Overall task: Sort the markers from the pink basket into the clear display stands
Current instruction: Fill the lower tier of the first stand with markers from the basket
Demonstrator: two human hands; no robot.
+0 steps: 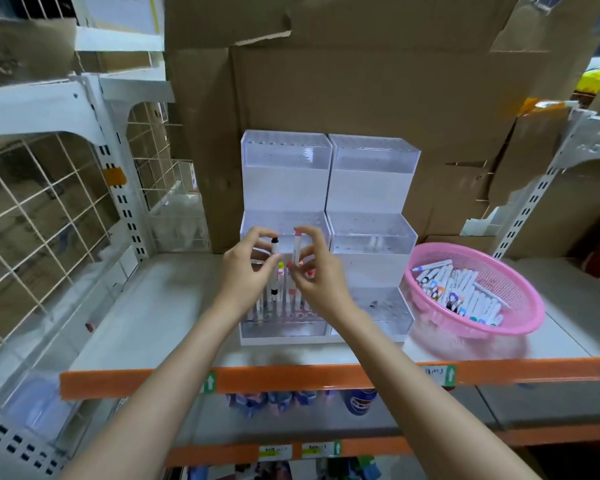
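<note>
Black-capped marker (275, 268), pink-capped marker (296, 249) upright before left stand (284, 174).

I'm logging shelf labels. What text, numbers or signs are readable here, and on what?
No word or number reads clearly.
Green stickers on the orange shelf edge: white up-arrow, no words.
Handwritten label by the right sticker: blurred.
Yellow tags lower down: blurred.
Markers in the pink basket: too small.

Left flank: bare shelf (174, 306) between wire grid (49, 220) and left stand (284, 174).
Right flank: pink basket (520, 323) just beside right stand (371, 181) (tight gap).
Behind: cardboard boxes (361, 98) wall it off.
</note>
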